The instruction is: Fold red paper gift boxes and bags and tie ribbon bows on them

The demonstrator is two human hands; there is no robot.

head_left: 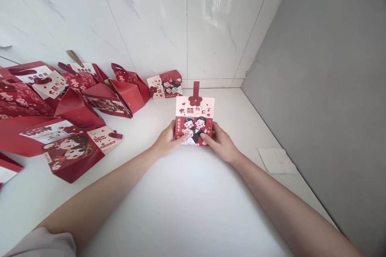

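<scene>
Between my two hands is a red and pink wedding favor box, upright with its printed front toward me. A cartoon bride and groom are on its lower part, with Chinese lettering above. A dark red strap loop with a flower-shaped piece stands up from its top. My left hand grips the left side, thumb on the front. My right hand grips the right side the same way. The fingers behind the box are hidden.
Several red favor boxes lie piled at the left. Another favor box lies against the tiled wall at the back. A white square sheet lies on the white table, beside the grey panel at the right.
</scene>
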